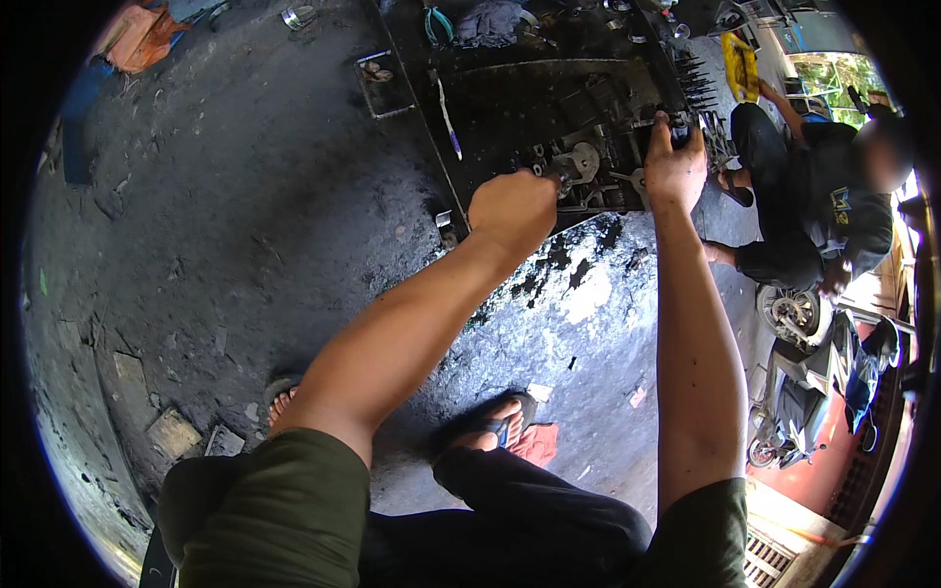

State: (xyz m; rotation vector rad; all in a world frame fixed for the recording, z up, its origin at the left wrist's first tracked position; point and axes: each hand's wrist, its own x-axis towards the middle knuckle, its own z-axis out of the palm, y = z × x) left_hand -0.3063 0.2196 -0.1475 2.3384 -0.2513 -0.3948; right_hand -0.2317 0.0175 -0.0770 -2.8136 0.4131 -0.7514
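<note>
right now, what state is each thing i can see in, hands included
Left hand: curled shut, any contents hidden
Right hand: fingers closed on a dark part
Slim white-and-purple tool: lying flat, unheld
Reddish cloth: rumpled on the floor, beside a sandal
Orange bag: crumpled
Yellow container: beside a co-worker's hand, fill level not visible
Motorbike: parked, no rider

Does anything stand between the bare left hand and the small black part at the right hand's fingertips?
Yes: a rounded grey metal part beside the left hand lies between it and the small black part; whether it's gripped is unclear.
</note>
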